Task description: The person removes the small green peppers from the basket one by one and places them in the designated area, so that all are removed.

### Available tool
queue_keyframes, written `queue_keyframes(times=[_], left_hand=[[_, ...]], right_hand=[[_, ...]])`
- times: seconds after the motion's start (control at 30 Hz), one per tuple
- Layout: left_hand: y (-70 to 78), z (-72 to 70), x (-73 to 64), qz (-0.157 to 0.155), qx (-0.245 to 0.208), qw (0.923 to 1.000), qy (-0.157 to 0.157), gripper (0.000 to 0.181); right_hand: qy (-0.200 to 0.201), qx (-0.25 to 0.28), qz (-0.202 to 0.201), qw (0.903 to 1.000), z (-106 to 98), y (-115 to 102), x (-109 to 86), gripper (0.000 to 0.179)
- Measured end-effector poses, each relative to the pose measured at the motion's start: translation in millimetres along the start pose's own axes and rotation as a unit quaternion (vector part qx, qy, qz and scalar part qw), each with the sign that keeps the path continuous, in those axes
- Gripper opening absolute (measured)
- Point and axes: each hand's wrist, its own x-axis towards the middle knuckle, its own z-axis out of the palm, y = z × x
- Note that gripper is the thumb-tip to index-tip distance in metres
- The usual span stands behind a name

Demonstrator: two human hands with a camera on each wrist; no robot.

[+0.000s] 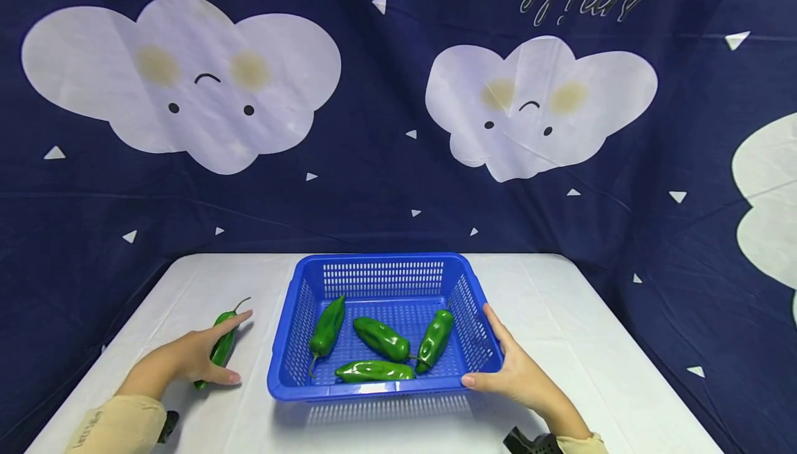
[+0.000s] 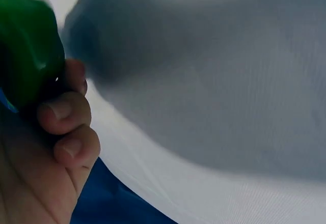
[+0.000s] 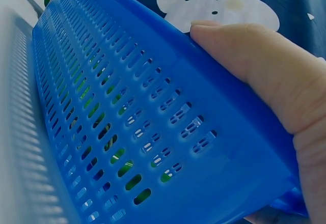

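Note:
On the left side of the head view, my left hand (image 1: 193, 357) holds a long green pepper (image 1: 222, 349), its thin stem pointing away past the index finger. Thumb and index finger spread across it, while the left wrist view shows other fingers curled against the glossy pepper (image 2: 28, 46). My right hand (image 1: 519, 374) grips the front right corner of a blue perforated plastic basket (image 1: 288, 392). Its thumb lies over the front rim and its fingers lie along the outer right side. Several green peppers, including one at the left (image 1: 327, 328), lie spread in the basket.
A white-covered table (image 1: 249, 419) carries the basket at its middle. Behind it hangs a dark blue cloth (image 1: 373, 198) with white clouds and small triangles. Dark wrist devices (image 1: 532, 442) sit at both cuffs.

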Motion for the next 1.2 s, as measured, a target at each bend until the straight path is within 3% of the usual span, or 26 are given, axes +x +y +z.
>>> queue_keyframes(times=[0.27,0.47,0.7,0.93,1.07,1.2], left_hand=[[3.9,7.3,2.0,-0.039,0.016,0.9990,-0.017,0.124],[5.7,9.3,-0.9,-0.049,0.020,0.9986,0.000,0.117],[7.3,12.6,-1.1,-0.114,0.027,0.9931,-0.010,0.123],[9.0,13.3,-4.1,-0.137,0.013,0.9904,0.014,0.127],[12.9,14.1,-6.8,-0.180,0.023,0.9828,0.033,0.132],[20.4,15.7,-8.2,-0.244,0.034,0.9674,0.059,0.130]], right_hand=[[0.001,-0.005,0.002,1.0000,0.3,-1.8,0.1,0.124],[0.005,-0.001,0.005,1.0000,0.8,-1.9,0.1,0.125],[0.001,0.008,0.010,0.9999,1.3,-1.5,-0.1,0.125],[0.006,-0.013,0.013,0.9998,0.9,-2.0,-1.2,0.125],[0.006,-0.010,0.010,0.9999,0.8,-1.7,-1.1,0.124],[0.003,0.000,0.009,1.0000,0.5,-1.3,-1.0,0.125]])
